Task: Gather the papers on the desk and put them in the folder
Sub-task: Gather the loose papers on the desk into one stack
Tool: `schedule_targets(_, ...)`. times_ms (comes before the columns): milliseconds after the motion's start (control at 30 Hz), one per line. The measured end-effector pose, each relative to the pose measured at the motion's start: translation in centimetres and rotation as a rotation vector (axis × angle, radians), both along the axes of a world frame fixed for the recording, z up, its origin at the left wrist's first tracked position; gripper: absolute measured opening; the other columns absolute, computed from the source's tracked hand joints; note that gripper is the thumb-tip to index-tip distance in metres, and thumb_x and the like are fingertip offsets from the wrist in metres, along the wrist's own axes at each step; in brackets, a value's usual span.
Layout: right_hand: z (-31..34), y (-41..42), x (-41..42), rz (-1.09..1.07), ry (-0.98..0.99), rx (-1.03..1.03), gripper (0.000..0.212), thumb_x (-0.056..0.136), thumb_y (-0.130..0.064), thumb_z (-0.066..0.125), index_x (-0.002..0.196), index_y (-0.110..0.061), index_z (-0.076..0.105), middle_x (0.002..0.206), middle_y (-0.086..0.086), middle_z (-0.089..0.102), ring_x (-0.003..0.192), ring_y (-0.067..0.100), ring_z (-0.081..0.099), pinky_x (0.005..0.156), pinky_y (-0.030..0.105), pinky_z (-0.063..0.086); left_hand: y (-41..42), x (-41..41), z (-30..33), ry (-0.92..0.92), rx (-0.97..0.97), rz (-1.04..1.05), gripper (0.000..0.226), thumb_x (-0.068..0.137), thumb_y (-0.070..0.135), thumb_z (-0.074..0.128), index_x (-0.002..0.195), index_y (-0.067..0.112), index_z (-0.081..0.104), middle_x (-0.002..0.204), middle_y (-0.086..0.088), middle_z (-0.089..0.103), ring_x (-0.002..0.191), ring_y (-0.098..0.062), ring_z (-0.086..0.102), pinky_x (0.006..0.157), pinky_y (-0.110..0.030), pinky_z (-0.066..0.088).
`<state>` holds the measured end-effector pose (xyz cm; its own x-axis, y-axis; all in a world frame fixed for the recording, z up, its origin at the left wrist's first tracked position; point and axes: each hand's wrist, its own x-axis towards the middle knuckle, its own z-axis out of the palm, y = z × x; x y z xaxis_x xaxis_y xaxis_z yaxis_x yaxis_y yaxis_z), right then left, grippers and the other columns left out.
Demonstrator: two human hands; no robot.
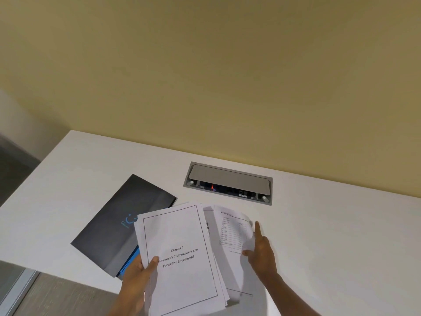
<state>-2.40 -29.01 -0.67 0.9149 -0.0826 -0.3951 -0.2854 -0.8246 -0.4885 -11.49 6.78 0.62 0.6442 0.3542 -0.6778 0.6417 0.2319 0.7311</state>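
Observation:
A stack of white printed papers (182,265) is lifted at the desk's front edge; its top sheet reads "Chapter 3". My left hand (139,277) grips the stack's left edge, thumb on top. A further sheet with a table (232,233) lies to the right, partly under the stack, and my right hand (260,252) pinches its curled right edge. The dark grey folder (124,222) with a blue logo lies shut on the desk to the left, its near corner hidden behind the stack; a blue inner edge shows at its bottom.
The white desk (330,236) meets a yellow wall behind. A recessed grey power socket box (227,182) with its lid ajar sits just beyond the papers. The desk's left edge drops to a grey floor (13,169).

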Motion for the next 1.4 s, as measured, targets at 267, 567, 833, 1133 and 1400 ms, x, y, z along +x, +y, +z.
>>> schedule_targets(267,0.3,-0.3,-1.0,-0.297,-0.044,0.225,0.07,0.096,-0.005,0.076,0.158,-0.005,0.045,0.154,0.014,0.059,0.143,0.039,0.056,0.119,0.047,0.045,-0.4,0.8,0.5,0.017,-0.03,-0.015,0.031,0.096,0.016,0.071,0.127,0.02,0.068,0.115,-0.002,0.08,0.111,-0.03,0.074,0.103,-0.055,0.054)
schedule_targets(567,2.0,-3.6,-0.3,-0.435,-0.132,0.449,0.011,0.099,-0.009,0.073,0.101,-0.02,0.073,0.091,-0.022,0.076,0.103,0.01,0.074,0.074,-0.004,0.048,-0.7,2.1,1.6,-0.021,-0.072,-0.099,0.026,0.097,0.017,0.069,0.122,0.025,0.071,0.113,0.0,0.081,0.1,-0.019,0.079,0.084,-0.04,0.061)
schedule_targets(833,4.7,-1.1,0.3,-0.367,-0.031,0.666,0.022,0.102,-0.018,0.069,0.105,-0.039,0.075,0.102,-0.031,0.08,0.097,-0.009,0.075,0.08,0.01,0.059,-1.5,2.7,2.7,-0.024,-0.068,-0.189,0.027,0.096,0.02,0.069,0.122,0.031,0.069,0.113,0.003,0.081,0.101,-0.017,0.079,0.072,-0.026,0.062)
schedule_targets(1133,4.5,4.3,-0.7,-0.213,0.147,0.878,0.025,0.106,-0.014,0.063,0.121,-0.026,0.079,0.124,-0.006,0.081,0.12,0.012,0.074,0.101,0.023,0.058,-1.1,1.8,3.0,0.034,-0.085,-0.258,0.033,0.097,0.019,0.068,0.129,0.025,0.063,0.119,0.0,0.079,0.115,-0.026,0.071,0.104,-0.05,0.053)
schedule_targets(1400,3.8,7.7,-1.3,-0.063,0.389,0.867,0.035,0.103,-0.013,0.059,0.126,-0.032,0.077,0.122,0.003,0.081,0.115,0.033,0.077,0.101,0.053,0.06,-0.5,0.1,2.9,0.112,-0.114,-0.302,0.026,0.096,0.028,0.071,0.122,0.028,0.065,0.114,0.007,0.08,0.099,-0.014,0.079,0.076,-0.035,0.061)
